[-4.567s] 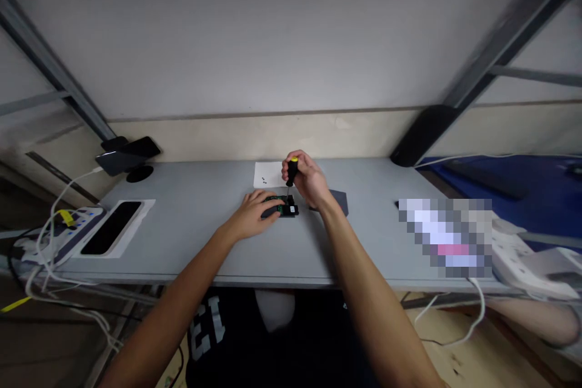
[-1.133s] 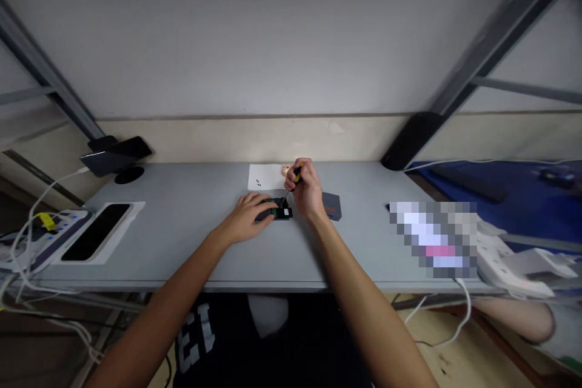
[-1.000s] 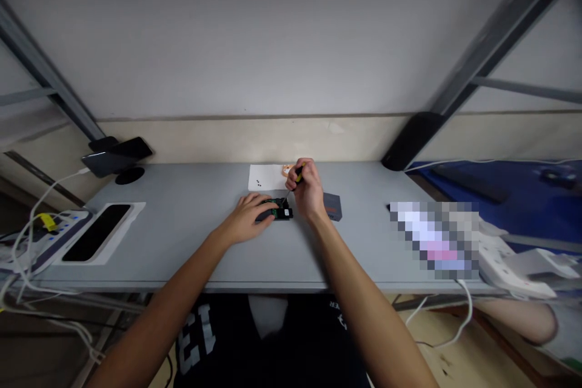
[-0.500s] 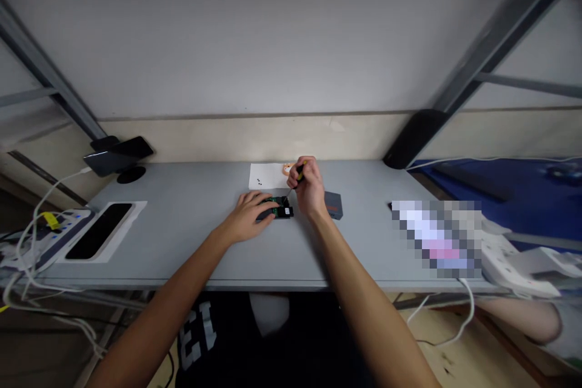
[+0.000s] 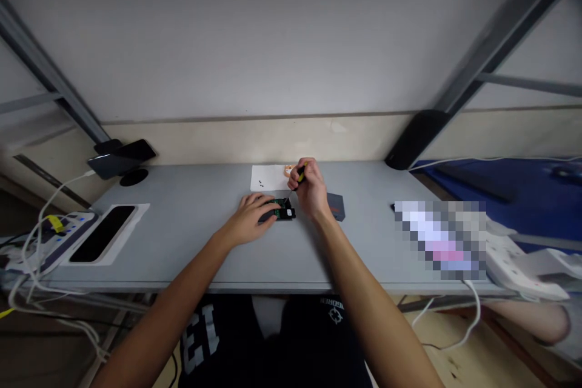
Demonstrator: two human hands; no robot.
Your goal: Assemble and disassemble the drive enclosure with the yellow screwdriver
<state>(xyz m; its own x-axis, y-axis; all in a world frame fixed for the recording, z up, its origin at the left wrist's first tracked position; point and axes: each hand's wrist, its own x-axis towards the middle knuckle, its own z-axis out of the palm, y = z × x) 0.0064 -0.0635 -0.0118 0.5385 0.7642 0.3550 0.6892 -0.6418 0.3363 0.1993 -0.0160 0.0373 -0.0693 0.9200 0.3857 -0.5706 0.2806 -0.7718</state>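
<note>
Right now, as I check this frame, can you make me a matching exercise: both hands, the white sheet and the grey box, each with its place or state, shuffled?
1. left hand
2. right hand
3. white sheet
4. grey box

A. partly hidden by the right wrist
B. bearing small dark pieces
C. fingers on a device with a green circuit board
D. wrapped around a black-and-yellow screwdriver

Pairs: 1-C, 2-D, 3-B, 4-A
</note>
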